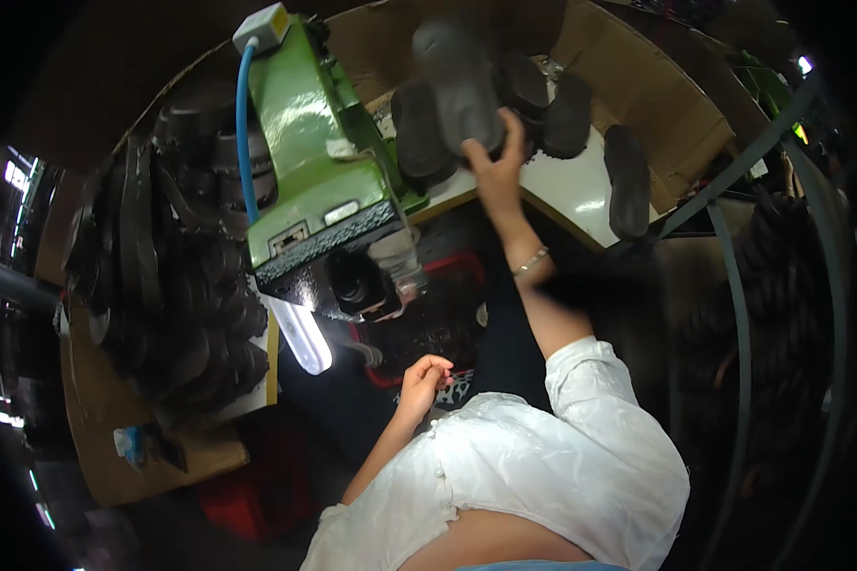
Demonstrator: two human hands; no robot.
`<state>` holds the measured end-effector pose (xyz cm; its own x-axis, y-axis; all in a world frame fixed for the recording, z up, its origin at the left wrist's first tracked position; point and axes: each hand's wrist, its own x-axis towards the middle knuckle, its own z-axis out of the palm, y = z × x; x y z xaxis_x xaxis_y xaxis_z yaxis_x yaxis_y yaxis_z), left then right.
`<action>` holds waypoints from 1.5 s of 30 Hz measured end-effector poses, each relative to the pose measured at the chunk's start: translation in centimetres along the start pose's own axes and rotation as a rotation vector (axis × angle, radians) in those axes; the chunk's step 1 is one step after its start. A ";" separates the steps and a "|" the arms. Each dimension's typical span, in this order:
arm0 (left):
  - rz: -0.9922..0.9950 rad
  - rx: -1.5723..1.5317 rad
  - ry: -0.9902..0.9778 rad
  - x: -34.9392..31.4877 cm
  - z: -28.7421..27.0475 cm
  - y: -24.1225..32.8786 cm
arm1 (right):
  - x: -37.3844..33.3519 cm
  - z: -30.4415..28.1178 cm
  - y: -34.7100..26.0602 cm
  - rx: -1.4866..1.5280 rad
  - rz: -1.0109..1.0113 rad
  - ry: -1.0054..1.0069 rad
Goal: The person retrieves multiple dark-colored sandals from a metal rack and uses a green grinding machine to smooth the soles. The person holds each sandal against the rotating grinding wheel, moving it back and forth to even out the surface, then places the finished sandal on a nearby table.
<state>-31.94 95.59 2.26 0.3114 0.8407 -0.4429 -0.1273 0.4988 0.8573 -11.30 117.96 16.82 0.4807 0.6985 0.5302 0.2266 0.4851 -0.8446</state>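
Observation:
My right hand (498,160) reaches away over the white table, thumb and fingers gripping the near end of a grey shoe sole (452,81). The sole is slightly blurred and raised over other dark soles. Close to my lap, my left hand (425,381) is closed, its fingers curled in, and no object shows in it. Beyond the left hand stands a green machine (305,124) with a dark head and a lit white lamp (300,335) below. More soles lie on the table, including one (627,181) at the right edge and one (568,114) nearer the middle.
A large heap of dark soles (162,247) fills the left side. Cardboard (638,90) walls the back of the table (581,200). A blue hose (245,133) runs down the machine. Under it sits a red crate (462,262). Grey metal bars (738,314) stand at right.

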 end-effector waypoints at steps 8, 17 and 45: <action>-0.041 -0.020 0.214 -1.5 -3.7 -0.1 | 3.6 -0.8 9.8 0.104 0.298 0.023; -0.040 0.000 0.345 -1.2 -4.9 0.5 | 13.8 -5.0 11.6 -0.834 0.468 -0.016; 0.542 0.266 0.209 -1.9 3.3 11.5 | -21.1 -9.3 -2.3 0.305 0.814 -1.105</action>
<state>-30.92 99.03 13.84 0.0746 0.9958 0.0533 0.0309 -0.0558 0.9980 -14.09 97.15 6.88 -0.5508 0.8131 -0.1885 -0.0478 -0.2562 -0.9654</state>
